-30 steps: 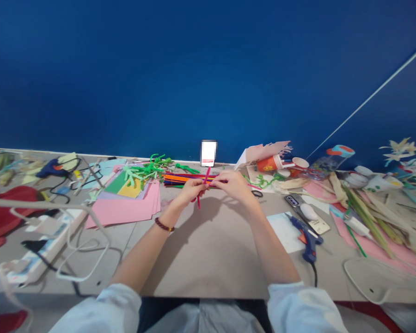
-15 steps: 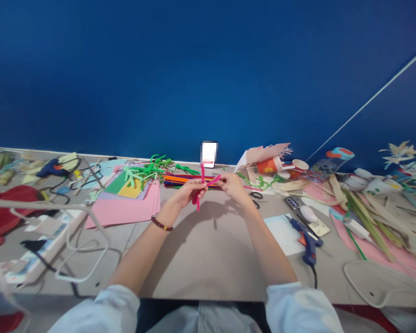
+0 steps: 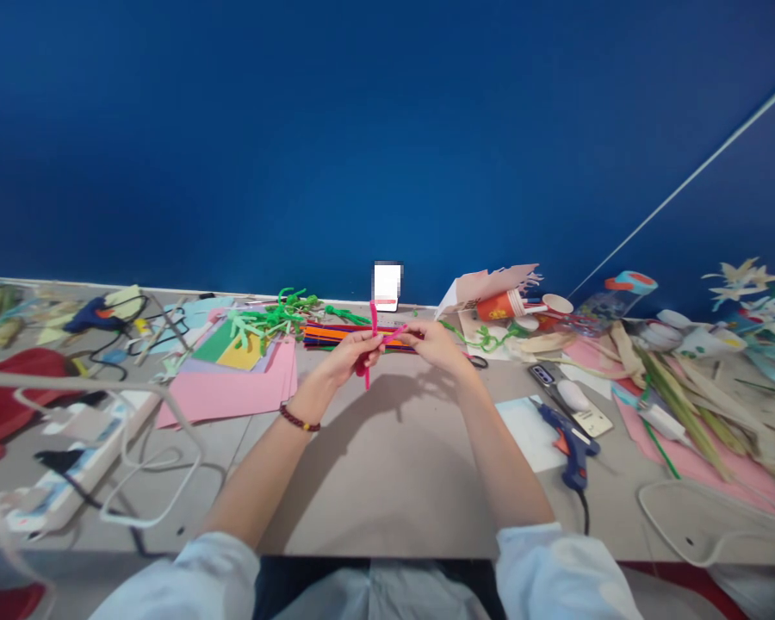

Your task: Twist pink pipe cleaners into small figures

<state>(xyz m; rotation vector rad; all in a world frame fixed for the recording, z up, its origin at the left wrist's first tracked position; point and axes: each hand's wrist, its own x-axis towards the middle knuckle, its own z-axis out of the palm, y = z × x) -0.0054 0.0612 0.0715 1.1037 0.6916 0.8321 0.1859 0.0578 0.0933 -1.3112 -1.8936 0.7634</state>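
**Cluttered craft counter (image 3: 387, 465), pink pipe cleaner mid-bend**

Pink pipe cleaner (image 3: 371, 331) is already kinked, pinched in the air by the left hand (image 3: 345, 360) and right hand (image 3: 434, 343). Twisted green pipe cleaners (image 3: 271, 320) look finished; straight pipe cleaners (image 3: 355, 337) lie unused behind.

"What's your left hand (image 3: 347, 360) got?"

"A hot-pink pipe cleaner (image 3: 373, 325), fuzzy and bent. You're gripping it at the bend, held up in front of you, above the table."

"How does it sit?"

"One length stands upright above your fist, and another hangs down below it. A shorter arm slants up and right, its tip just beside your right hand (image 3: 434, 346). You can't quite tell if those fingers touch it."
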